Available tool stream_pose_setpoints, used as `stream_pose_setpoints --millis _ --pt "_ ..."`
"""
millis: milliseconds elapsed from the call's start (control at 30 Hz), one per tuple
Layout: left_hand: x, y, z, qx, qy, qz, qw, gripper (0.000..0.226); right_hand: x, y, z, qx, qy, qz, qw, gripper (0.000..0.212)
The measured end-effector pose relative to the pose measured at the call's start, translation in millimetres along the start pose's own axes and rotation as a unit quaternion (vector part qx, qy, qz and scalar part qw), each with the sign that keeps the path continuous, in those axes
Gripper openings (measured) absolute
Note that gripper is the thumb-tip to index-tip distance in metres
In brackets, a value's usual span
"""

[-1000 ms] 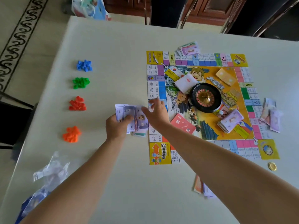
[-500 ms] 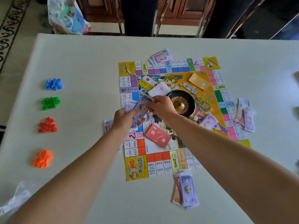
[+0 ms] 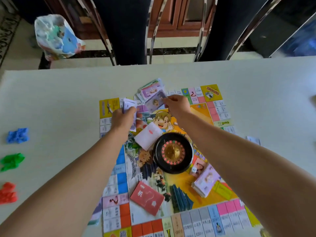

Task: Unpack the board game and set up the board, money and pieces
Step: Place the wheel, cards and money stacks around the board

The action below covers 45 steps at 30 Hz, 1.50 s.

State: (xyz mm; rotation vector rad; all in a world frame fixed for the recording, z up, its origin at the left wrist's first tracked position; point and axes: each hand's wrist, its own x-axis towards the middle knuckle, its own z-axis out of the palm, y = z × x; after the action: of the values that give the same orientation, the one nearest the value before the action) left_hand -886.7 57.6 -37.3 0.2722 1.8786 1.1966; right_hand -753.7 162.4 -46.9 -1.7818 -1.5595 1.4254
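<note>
White table (image 3: 51, 103) has the board (image 3: 201, 115) flat on it, roulette wheel (image 3: 173, 152) mid-board; left hand (image 3: 123, 119) grips a wad of notes (image 3: 129, 106) near the far-left corner. Right hand (image 3: 178, 105) pinches one note (image 3: 155, 101) by the far-edge money pile (image 3: 151, 88)

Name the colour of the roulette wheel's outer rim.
Black; the roulette wheel shows it plainly in the head view.

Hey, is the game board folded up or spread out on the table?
Spread out flat: the board lies open on the table, with the roulette wheel standing on it.
</note>
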Motion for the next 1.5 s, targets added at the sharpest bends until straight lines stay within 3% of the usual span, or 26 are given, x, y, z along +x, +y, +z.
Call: stream_pose_setpoints --millis 333,433,500,567,733,1000,1133,1300,1500 --pt "52 7 36 0.000 -0.020 0.015 1.000 0.018 81 -5 31 0.018 0.017 0.022 0.999 0.034" --pt "54 9 43 -0.001 -0.046 0.030 0.999 0.019 84 -6 31 -0.001 0.012 -0.006 1.000 0.010" --pt "54 5 46 0.015 -0.050 0.032 0.998 0.017 77 -3 25 0.008 0.022 -0.019 1.000 0.033" --pt "47 3 49 0.033 -0.046 0.031 0.998 0.012 65 -1 16 0.036 0.018 -0.046 0.998 0.036" --pt "6 7 69 0.063 -0.056 0.029 0.996 0.002 23 11 -18 0.061 -0.123 -0.050 0.989 0.021" --pt "-82 -24 129 0.085 -0.084 0.005 0.993 0.008 -35 68 -108 0.046 -0.073 -0.049 0.995 0.026" --pt "-129 -46 166 0.097 -0.103 -0.011 0.990 0.021 -54 109 -161 0.030 -0.046 -0.015 0.998 0.010" --pt "-182 -72 208 0.153 -0.124 -0.007 0.980 0.022 -67 175 -227 0.030 0.053 0.046 0.997 0.026" --pt "-215 -98 238 0.152 -0.183 -0.027 0.971 0.020 -77 226 -265 -0.007 0.108 0.086 0.990 0.026"
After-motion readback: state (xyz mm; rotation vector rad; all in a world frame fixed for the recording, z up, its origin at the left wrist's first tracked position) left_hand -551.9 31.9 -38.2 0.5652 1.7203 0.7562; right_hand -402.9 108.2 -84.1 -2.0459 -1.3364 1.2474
